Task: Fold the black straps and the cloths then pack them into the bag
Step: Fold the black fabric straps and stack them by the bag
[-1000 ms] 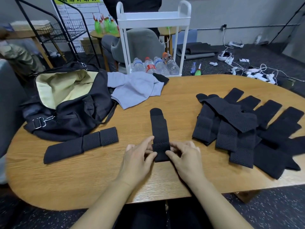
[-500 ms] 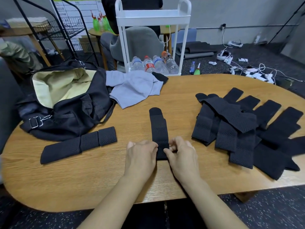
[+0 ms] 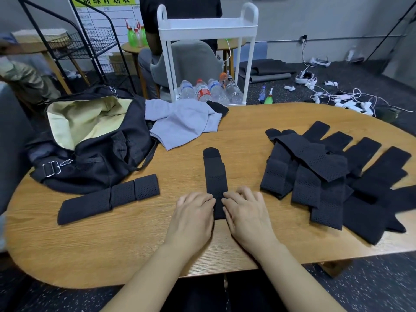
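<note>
A long black strap [image 3: 214,174] lies lengthwise on the wooden table [image 3: 112,244] straight in front of me. My left hand [image 3: 193,213] and my right hand [image 3: 246,213] sit on either side of its near end, bent fingers gripping its edges. A folded black strap [image 3: 108,198] lies to the left, in front of the open black bag [image 3: 96,154] with a cream lining. A grey cloth [image 3: 182,123] lies beside the bag at the back. A pile of several unfolded black straps [image 3: 326,176] covers the table's right side.
A white trolley [image 3: 207,30] with water bottles [image 3: 209,91] stands behind the table, and a seated person is behind it. A black wire rack [image 3: 74,43] is at the back left. Cables and devices [image 3: 344,102] lie on the floor at the right.
Both hands have slid forward over the strap's near end, and their fingers have closed in on its edges. The rest of the table is unchanged.
</note>
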The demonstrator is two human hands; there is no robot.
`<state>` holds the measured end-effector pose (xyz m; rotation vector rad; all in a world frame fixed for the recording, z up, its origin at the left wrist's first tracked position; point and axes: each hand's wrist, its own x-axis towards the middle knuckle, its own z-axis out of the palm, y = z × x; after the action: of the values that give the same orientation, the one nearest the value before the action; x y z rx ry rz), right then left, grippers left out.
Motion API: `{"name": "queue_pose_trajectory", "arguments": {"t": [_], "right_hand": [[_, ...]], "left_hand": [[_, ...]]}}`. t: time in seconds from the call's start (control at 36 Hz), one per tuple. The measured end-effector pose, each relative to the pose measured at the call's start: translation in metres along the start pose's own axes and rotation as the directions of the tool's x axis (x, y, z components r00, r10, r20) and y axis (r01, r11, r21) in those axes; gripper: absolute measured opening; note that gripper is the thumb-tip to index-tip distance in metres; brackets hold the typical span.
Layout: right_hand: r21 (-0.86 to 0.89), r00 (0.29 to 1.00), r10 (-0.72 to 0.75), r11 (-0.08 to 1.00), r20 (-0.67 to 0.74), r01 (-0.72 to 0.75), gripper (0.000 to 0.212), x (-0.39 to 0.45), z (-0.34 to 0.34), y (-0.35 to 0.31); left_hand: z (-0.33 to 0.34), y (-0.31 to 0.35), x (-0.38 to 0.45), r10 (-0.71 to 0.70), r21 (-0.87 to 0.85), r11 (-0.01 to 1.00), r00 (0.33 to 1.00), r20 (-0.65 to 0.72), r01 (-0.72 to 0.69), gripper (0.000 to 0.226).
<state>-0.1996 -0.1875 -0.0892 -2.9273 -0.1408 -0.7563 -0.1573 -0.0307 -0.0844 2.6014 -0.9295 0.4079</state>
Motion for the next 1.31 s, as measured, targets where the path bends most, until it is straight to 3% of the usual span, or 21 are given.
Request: {"name": "queue_pose_trajectory", "arguments": {"t": [0.11,0.22,0.36,0.53,0.64,0.83,1.17,1.31], "right_hand": [[0.110,0.996,0.008,0.994,0.092,-0.018,0.039,-0.008,-0.013,0.002],[0.165,0.988,-0.043,0.986,0.145,0.019,0.042,-0.018,-0.026,0.004],[0.213,0.993,0.003,0.977,0.119,-0.029,0.033,-0.024,-0.027,0.001],[0.346,0.924,0.361,0.857,0.127,-0.382,0.021,-0.013,-0.023,-0.008],[0.343,0.919,0.389,0.857,0.060,-0.385,0.007,-0.003,-0.021,-0.012],[0.331,0.874,0.478,0.814,0.085,-0.478,0.014,0.008,-0.008,-0.007],[0.280,0.863,0.504,0.827,0.012,-0.487,0.017,0.015,-0.005,-0.013],[0.173,0.913,0.407,0.903,-0.045,-0.394,0.015,0.018,-0.001,-0.011]], "left_hand": [[-0.018,-0.006,-0.004,0.003,-0.095,0.995,0.973,0.229,0.020,0.063],[-0.027,-0.010,-0.009,0.058,-0.138,0.990,0.954,0.293,-0.018,0.066],[-0.029,-0.006,-0.016,0.036,-0.185,0.983,0.971,0.237,0.009,0.052],[-0.019,0.007,-0.010,-0.209,-0.209,0.949,0.968,0.137,0.235,0.025],[-0.015,0.010,-0.002,-0.333,-0.233,0.907,0.936,0.117,0.351,0.019],[-0.016,0.013,0.012,-0.454,-0.325,0.825,0.885,0.108,0.463,0.031],[-0.014,0.012,0.022,-0.471,-0.268,0.827,0.869,0.149,0.494,0.030],[-0.013,0.011,0.025,-0.439,-0.172,0.872,0.888,0.138,0.458,0.033]]}}
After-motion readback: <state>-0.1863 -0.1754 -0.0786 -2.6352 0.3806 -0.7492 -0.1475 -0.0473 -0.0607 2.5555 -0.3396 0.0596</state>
